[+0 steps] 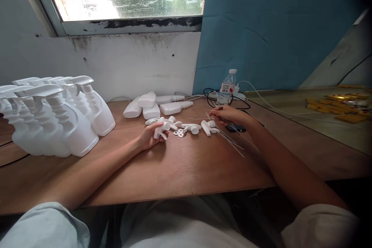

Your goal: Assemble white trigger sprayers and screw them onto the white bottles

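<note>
My left hand [151, 136] is closed around a white trigger spray head [161, 128], held just above the tabletop. To its right, several more white spray heads [192, 128] lie on the wood, beside a few small white ring washers [180, 133]. My right hand [228, 114] has its fingers pinched over a loose bunch of thin white plastic tubes [232, 144]. One tube appears to be between the fingertips, though the fingers partly hide it. Another spray head [208, 127] lies close to those tubes.
Assembled white spray bottles [72, 124] stand in rows at the left. Several headless white bottles [147, 105] lie at the back. A clear water bottle [227, 87], black cable [245, 102] and dark phone [236, 128] are at right. The table [186, 174] ends before my body.
</note>
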The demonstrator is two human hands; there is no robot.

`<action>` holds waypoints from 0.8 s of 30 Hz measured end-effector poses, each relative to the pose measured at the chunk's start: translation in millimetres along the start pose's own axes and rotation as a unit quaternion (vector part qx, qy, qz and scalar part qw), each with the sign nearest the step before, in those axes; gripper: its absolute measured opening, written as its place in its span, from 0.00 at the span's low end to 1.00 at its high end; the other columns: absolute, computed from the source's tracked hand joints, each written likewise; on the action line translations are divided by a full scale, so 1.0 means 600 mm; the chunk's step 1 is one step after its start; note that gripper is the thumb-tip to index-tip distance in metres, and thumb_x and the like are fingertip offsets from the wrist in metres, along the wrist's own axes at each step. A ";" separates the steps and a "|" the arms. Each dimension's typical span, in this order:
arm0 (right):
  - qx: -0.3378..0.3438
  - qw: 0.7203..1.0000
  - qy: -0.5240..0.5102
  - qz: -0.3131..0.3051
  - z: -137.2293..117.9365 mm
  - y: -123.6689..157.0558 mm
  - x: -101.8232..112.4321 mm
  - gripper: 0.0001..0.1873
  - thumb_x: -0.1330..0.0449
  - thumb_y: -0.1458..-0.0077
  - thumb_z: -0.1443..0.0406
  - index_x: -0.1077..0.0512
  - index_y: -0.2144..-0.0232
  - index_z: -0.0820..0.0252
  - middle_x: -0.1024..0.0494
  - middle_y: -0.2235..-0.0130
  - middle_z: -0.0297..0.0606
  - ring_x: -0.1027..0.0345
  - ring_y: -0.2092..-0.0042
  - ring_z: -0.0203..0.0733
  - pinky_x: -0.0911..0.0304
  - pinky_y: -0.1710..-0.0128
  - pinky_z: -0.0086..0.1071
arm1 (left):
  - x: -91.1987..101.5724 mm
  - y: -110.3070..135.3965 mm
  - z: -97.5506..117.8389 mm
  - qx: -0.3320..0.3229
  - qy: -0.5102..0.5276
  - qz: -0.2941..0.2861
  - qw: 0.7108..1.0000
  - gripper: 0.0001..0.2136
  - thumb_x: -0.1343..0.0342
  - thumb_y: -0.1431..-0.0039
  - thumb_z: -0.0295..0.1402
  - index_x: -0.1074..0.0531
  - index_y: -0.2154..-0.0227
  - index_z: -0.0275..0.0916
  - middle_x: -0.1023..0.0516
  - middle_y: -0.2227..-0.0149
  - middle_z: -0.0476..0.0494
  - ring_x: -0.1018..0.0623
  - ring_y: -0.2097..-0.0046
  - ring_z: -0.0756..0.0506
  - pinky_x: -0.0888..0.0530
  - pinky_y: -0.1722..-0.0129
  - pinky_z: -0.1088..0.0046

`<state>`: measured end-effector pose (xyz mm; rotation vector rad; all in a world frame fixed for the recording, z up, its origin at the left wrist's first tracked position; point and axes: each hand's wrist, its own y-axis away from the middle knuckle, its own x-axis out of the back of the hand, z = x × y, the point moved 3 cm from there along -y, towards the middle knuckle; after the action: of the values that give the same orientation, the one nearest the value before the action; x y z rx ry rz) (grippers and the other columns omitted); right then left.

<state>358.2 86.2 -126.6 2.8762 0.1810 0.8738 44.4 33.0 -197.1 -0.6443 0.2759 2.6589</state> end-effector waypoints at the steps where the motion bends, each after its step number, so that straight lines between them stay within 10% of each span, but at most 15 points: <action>1: -0.011 1.000 -0.006 0.011 0.008 -0.012 -0.010 0.14 0.41 0.39 0.58 0.32 0.66 0.66 0.34 0.78 0.34 0.40 0.82 0.33 0.45 0.83 0.27 | -0.002 0.000 0.000 0.001 0.002 0.000 1.000 0.14 0.35 0.52 0.38 0.28 0.68 0.34 0.23 0.71 0.41 0.25 0.73 0.49 0.31 0.77 0.78; 5: 0.009 0.996 -0.039 0.083 0.006 -0.034 -0.017 0.13 0.43 0.37 0.58 0.35 0.66 0.63 0.27 0.70 0.42 0.30 0.74 0.37 0.33 0.72 0.30 | -0.002 0.003 -0.001 0.007 0.001 -0.003 1.000 0.14 0.36 0.52 0.37 0.26 0.65 0.34 0.22 0.69 0.41 0.23 0.70 0.46 0.27 0.72 0.73; 13: 0.156 0.956 -0.023 0.247 -0.027 0.010 0.001 0.29 0.55 0.36 0.42 0.33 0.70 0.61 0.32 0.76 0.39 0.36 0.73 0.38 0.41 0.74 0.30 | -0.010 0.004 0.001 -0.004 -0.008 -0.015 1.000 0.16 0.37 0.53 0.43 0.31 0.71 0.36 0.29 0.77 0.46 0.28 0.75 0.49 0.31 0.75 0.75; 20: 0.351 0.918 -0.183 -0.038 -0.074 0.094 -0.129 0.22 0.37 0.45 0.47 0.28 0.67 0.62 0.24 0.71 0.40 0.28 0.73 0.39 0.35 0.77 0.30 | -0.006 -0.007 -0.014 -0.055 -0.079 0.080 0.992 0.19 0.39 0.49 0.46 0.39 0.79 0.38 0.38 0.85 0.51 0.40 0.85 0.54 0.49 0.86 0.79; 24: 0.394 0.909 -0.105 -0.088 -0.078 0.133 -0.182 0.14 0.41 0.39 0.56 0.28 0.66 0.61 0.23 0.71 0.38 0.30 0.72 0.35 0.35 0.74 0.29 | -0.010 -0.004 -0.015 -0.078 -0.107 0.127 0.983 0.16 0.40 0.49 0.44 0.37 0.77 0.37 0.35 0.85 0.50 0.39 0.85 0.54 0.50 0.87 0.80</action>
<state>247.8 -4.8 -135.0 3.5566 0.9513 0.5187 53.9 30.7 -202.6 -0.3845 0.0942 2.9875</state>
